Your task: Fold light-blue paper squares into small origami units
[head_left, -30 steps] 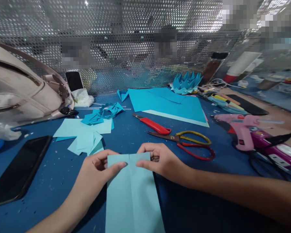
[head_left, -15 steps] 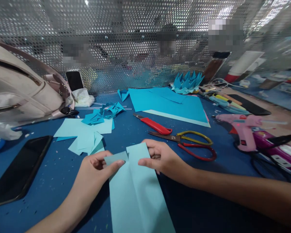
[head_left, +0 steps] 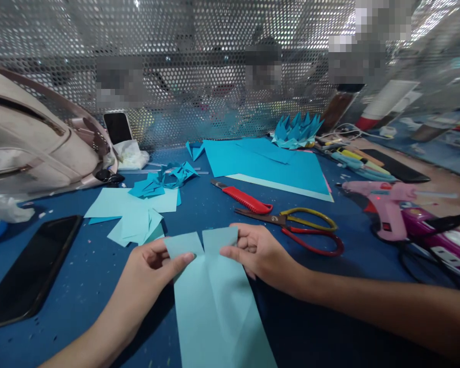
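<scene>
A light blue paper sheet (head_left: pixel 218 306) lies in front of me on the blue table (head_left: pixel 80 276), split by a tear down its middle crease at the far end. My left hand (head_left: pixel 153 268) pinches the left flap between thumb and fingers. My right hand (head_left: pixel 258 253) pinches the right flap. The two flaps stand slightly apart at the top.
Scissors (head_left: pixel 302 232) and a red utility knife (head_left: pixel 243 197) lie just beyond my right hand. A black phone (head_left: pixel 30 271) rests at left, cut paper pieces (head_left: pixel 134 212) behind my left hand, a pink glue gun (head_left: pixel 383 204) at right, large blue sheets (head_left: pixel 268 166) and a bag (head_left: pixel 34 138) farther back.
The top edge was whole a second ago. The two halves have been pulled apart along the middle crease, and the tear now runs farther toward me.
</scene>
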The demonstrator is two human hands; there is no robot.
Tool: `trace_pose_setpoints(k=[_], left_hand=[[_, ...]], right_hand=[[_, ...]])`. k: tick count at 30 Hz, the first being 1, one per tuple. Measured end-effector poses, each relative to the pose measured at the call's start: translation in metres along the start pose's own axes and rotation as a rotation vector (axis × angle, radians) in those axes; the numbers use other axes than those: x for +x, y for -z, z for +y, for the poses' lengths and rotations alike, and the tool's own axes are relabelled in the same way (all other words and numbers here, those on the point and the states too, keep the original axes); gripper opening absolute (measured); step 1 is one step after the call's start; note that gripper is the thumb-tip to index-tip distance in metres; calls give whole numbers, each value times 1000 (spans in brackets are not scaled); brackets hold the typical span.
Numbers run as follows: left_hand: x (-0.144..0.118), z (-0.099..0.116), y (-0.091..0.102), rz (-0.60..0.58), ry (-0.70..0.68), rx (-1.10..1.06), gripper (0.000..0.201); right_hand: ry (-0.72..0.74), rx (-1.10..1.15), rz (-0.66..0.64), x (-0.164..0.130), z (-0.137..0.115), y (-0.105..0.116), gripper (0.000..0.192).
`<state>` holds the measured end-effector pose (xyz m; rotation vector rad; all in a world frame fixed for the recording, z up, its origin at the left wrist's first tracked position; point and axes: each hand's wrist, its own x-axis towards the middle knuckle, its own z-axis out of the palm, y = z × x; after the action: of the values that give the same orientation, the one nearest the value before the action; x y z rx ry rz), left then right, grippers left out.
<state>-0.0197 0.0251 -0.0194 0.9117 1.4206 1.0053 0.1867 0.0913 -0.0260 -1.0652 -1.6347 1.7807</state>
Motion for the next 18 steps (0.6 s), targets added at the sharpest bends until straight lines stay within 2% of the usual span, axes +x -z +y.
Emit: trace_pose_setpoints(k=[2,4,8,12,18], left_hand=[[1,3,1,-85,24,-13,33],[2,3,2,-117,45,-3,33],[2,0,2,-42,25,25,30],[-1,0,-1,12,0,31,24],[-2,7,-1,-30,11,37,27]], right_hand=[[8,11,3,-1,-2,1,28],[-3,10,-9,-2,-4,2,31],[-56,-11,-11,-1,-2,2,33],[-50,14,14,0,1,0,32],[-62,27,-21,-1,-4,2,30]])
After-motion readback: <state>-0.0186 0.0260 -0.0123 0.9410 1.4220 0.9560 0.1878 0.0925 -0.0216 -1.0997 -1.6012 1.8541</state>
